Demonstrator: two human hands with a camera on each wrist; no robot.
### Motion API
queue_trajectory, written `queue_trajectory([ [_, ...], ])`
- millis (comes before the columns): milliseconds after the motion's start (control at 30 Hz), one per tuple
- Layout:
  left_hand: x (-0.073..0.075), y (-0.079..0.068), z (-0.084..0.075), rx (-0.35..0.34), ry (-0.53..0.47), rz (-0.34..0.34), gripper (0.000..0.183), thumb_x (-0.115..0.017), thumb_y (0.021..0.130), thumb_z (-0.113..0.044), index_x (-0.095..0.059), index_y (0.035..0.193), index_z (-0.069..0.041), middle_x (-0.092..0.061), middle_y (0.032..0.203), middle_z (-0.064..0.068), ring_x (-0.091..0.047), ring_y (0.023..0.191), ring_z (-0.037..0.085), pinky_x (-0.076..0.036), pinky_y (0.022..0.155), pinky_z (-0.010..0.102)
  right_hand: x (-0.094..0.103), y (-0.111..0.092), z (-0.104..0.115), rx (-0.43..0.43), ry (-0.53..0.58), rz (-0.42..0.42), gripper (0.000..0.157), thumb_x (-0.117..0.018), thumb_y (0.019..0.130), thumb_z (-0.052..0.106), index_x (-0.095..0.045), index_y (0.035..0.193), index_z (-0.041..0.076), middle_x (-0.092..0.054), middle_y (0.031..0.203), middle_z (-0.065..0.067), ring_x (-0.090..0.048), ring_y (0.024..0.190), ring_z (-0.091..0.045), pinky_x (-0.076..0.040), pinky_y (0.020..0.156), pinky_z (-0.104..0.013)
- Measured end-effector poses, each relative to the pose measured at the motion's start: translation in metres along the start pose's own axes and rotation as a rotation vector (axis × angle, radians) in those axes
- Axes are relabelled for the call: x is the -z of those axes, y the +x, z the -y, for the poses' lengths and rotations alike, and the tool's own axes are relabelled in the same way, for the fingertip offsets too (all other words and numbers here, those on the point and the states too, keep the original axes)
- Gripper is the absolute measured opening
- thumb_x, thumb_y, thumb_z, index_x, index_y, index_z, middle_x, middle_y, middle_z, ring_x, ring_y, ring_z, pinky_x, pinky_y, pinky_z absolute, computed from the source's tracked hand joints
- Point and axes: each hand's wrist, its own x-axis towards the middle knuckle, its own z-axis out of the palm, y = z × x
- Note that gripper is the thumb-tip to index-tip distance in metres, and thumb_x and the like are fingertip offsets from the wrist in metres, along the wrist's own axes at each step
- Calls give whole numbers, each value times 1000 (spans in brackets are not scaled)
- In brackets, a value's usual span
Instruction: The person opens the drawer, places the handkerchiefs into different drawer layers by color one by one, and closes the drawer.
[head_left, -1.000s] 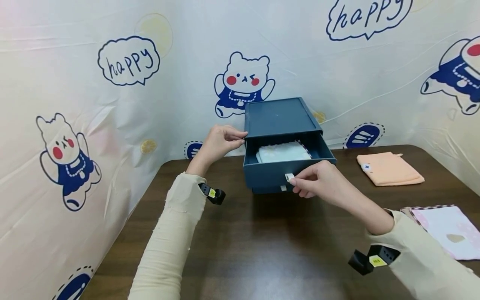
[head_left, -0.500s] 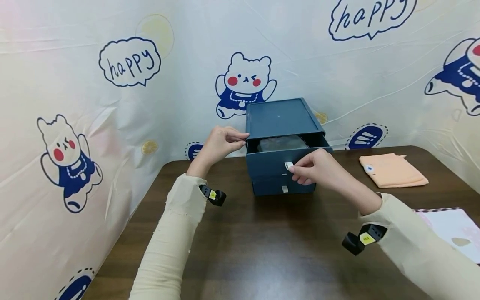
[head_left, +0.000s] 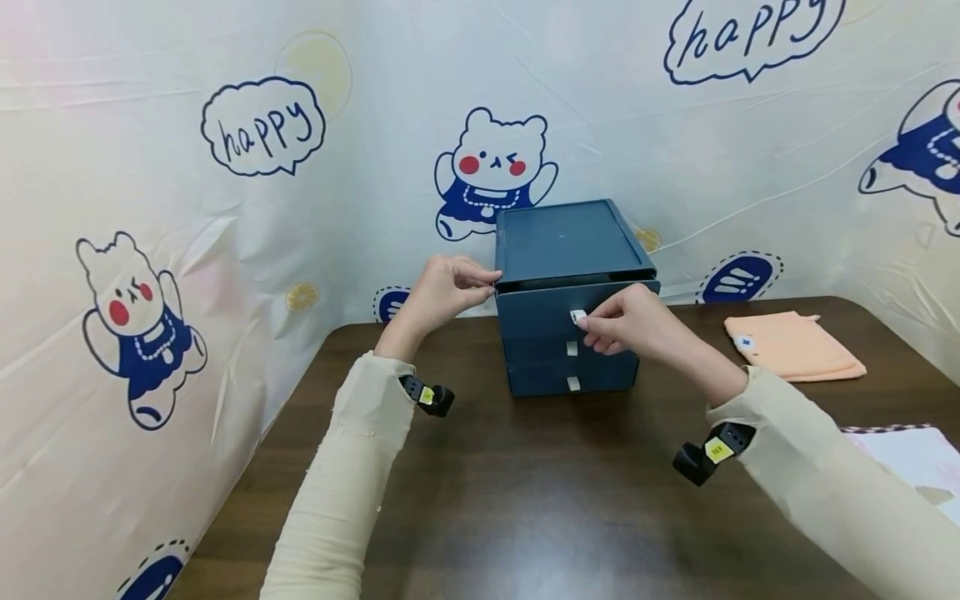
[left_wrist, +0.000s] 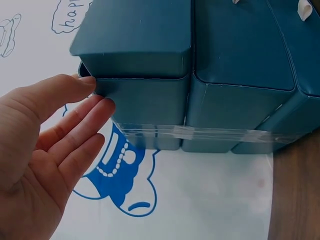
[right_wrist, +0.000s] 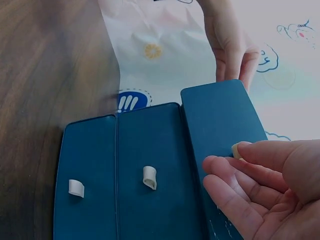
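A dark blue storage box with three stacked drawers (head_left: 573,237) stands at the back of the table in the head view. Its top drawer (head_left: 536,321) sticks out slightly, with a narrow dark gap under the lid. Between thumb and index finger, my right hand (head_left: 633,321) pinches that drawer's small white pull tab (right_wrist: 237,151). At the box's upper left front corner, my left hand (head_left: 447,287) pinches the edge of the casing; its thumb and fingertips (left_wrist: 86,85) meet there in the left wrist view. The drawer's inside is hidden.
On the right of the brown wooden table (head_left: 480,492) lies a folded peach cloth (head_left: 795,346). A white and pink cloth (head_left: 915,462) with a checked edge is partly covered by the right sleeve. A printed curtain (head_left: 375,167) hangs close behind the box.
My right hand has moved away from me, pushing the top drawer nearly all the way into the box. The pale cloth inside has gone out of sight. My left hand has kept its place.
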Motion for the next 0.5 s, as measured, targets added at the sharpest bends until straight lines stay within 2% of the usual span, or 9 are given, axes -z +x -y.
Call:
queue_trajectory([
  [467,0,0,-1,-11,-10,-4,24,-66,83,-2,-69,106,-4,-63,92,7,-58,81,17,-53,73,25,2,21,-5,-30,-19,-36,28,-59,90,18,-68,98,-8,-68,82,-15,-66,76,-29,-55,64,-29],
  [500,1,-2,-6,-5,-11,-2,24,-65,83,-1,-68,106,-3,-63,93,10,-58,81,19,-53,74,27,1,21,-5,-34,-18,-35,28,-59,90,18,-68,98,-8,-68,82,-15,-66,76,-29,-55,65,-29],
])
